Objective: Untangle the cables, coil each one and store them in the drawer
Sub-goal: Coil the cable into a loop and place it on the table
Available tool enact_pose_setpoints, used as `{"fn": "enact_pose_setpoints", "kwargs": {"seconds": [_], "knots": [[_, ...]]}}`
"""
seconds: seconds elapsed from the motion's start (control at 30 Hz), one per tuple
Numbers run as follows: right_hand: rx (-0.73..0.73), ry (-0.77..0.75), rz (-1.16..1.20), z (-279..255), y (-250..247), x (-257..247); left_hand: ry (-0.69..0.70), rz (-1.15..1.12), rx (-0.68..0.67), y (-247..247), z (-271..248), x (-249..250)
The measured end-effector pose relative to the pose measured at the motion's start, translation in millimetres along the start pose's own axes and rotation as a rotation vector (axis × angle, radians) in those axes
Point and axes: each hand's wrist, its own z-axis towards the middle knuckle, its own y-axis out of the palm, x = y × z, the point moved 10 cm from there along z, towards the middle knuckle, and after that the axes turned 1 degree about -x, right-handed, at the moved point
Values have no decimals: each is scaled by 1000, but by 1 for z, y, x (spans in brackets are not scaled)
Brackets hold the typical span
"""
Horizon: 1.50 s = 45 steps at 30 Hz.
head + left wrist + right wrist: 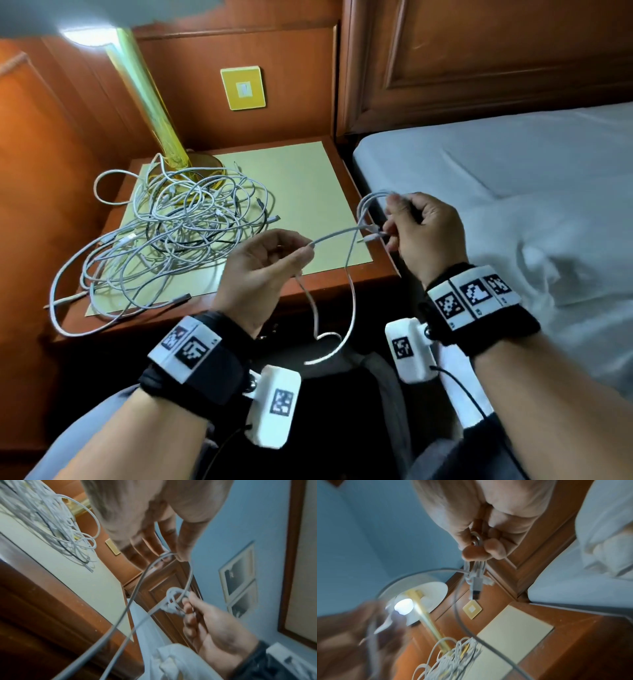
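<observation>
A tangle of white cables [171, 226] with one black strand lies on the nightstand [359, 274] by the lamp base; the pile shows also in the left wrist view [56, 534] and right wrist view [453, 655]. One grey-white cable [337, 236] runs between my hands in front of the nightstand. My right hand [407, 222] grips a small coil of it [173, 601], its USB plug [476, 588] hanging out. My left hand [294, 253] pinches the free run of that cable [164, 557]. The slack hangs in a loop [335, 339] below. No drawer shows.
A brass lamp [154, 113] stands at the back left of the nightstand, its bulb [403, 606] lit. A yellow wall switch [243, 88] is behind. The bed [513, 178] with white sheets lies right, against a wooden headboard [479, 61].
</observation>
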Motion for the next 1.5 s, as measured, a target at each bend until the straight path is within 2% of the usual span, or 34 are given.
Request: {"fn": "enact_pose_setpoints", "kwargs": {"seconds": [0.1, 0.2, 0.27, 0.33, 0.37, 0.4, 0.47, 0.53, 0.63, 0.73, 0.93, 1.03, 1.2, 1.3, 1.37, 1.5], "knots": [[169, 56, -50, 21, -40, 20, -61, -183, -150, 2, -2, 5], [275, 135, -54, 31, -71, 36, -100, -173, -241, -8, -4, 9], [214, 166, 69, 31, -65, 38, -170, 36, -406, -4, -12, -1], [37, 162, 171, 26, -38, 28, -266, 273, -580, 6, -27, -22], [-70, 154, 200, 20, -21, 22, -304, 340, -584, 7, -30, -29], [-172, 151, 221, 11, -4, 15, -321, 375, -527, 6, -30, -33], [-321, 167, 280, -5, 24, 6, -259, 425, -344, -1, -21, -31], [-410, 214, 367, -21, 45, -1, -156, 421, -245, 3, -15, -21], [-470, 273, 445, -36, 61, -7, -78, 365, -193, 17, -14, -15], [-479, 295, 477, -42, 64, -8, -52, 342, -56, 14, -10, -8], [-605, 319, 540, -55, 76, -15, -215, 70, 136, -5, -8, -25], [-604, 329, 574, -57, 77, -18, -227, 169, 136, -6, -7, -27], [-343, 507, 724, -41, 54, 11, -143, 492, -34, 2, -7, -22], [-306, 523, 748, -39, 49, 16, -117, 701, -73, -1, -8, -20], [-345, 411, 622, -40, 49, 8, -59, 745, -78, 4, -11, -12], [-424, 56, 171, -43, 53, -16, 61, 638, -199, 30, -18, -3]]}}
